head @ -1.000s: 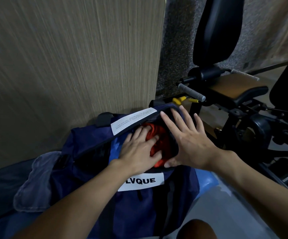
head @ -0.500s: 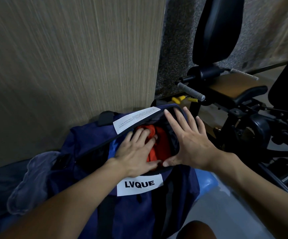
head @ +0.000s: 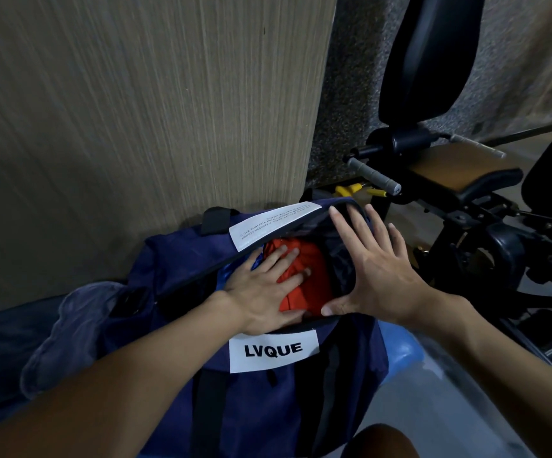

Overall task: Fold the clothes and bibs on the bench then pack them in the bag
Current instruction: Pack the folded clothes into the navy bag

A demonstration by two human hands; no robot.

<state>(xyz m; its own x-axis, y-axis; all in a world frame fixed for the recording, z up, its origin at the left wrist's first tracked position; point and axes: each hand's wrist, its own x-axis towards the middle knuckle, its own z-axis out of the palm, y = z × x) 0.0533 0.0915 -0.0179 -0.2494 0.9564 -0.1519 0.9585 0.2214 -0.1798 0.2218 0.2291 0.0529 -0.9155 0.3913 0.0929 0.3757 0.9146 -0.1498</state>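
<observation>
A navy duffel bag [head: 182,259] with a white LVQUE label stands open in front of me on a blue bench [head: 398,350]. Inside its mouth lies a folded orange-red garment [head: 311,285]. My left hand [head: 264,292] lies flat on the garment with straight fingers, pressing it down into the bag. My right hand [head: 373,272] is spread open against the right side of the opening, fingers on the far rim and thumb at the near rim. A grey-blue cloth [head: 69,332] lies on the bench to the left of the bag.
A wood-grain wall panel [head: 136,127] rises right behind the bag. To the right stands black gym equipment [head: 466,193] with a padded seat, a back pad and a grey handle grip. Grey floor shows at the lower right.
My left hand has flattened and pushed the orange-red garment deeper into the bag. My right hand has shifted slightly outward along the rim, widening the opening.
</observation>
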